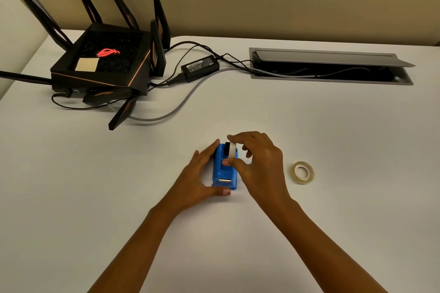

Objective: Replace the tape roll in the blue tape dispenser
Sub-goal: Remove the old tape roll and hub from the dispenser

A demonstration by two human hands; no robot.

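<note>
The blue tape dispenser (223, 175) stands on the white table in the middle of the view, its metal cutter facing me. My left hand (201, 173) wraps its left side, fingers along the flank and thumb at the front corner. My right hand (258, 162) pinches a white tape roll on a black hub (230, 150) that sits upright in the dispenser's slot, thumb and forefinger on its rim. A second, clear tape roll (302, 172) lies flat on the table to the right, apart from both hands.
A black router (102, 62) with tall antennas stands at the back left, with a power brick (200, 68) and cables trailing right into an open cable tray (331, 66) recessed in the table. A beige wall runs behind.
</note>
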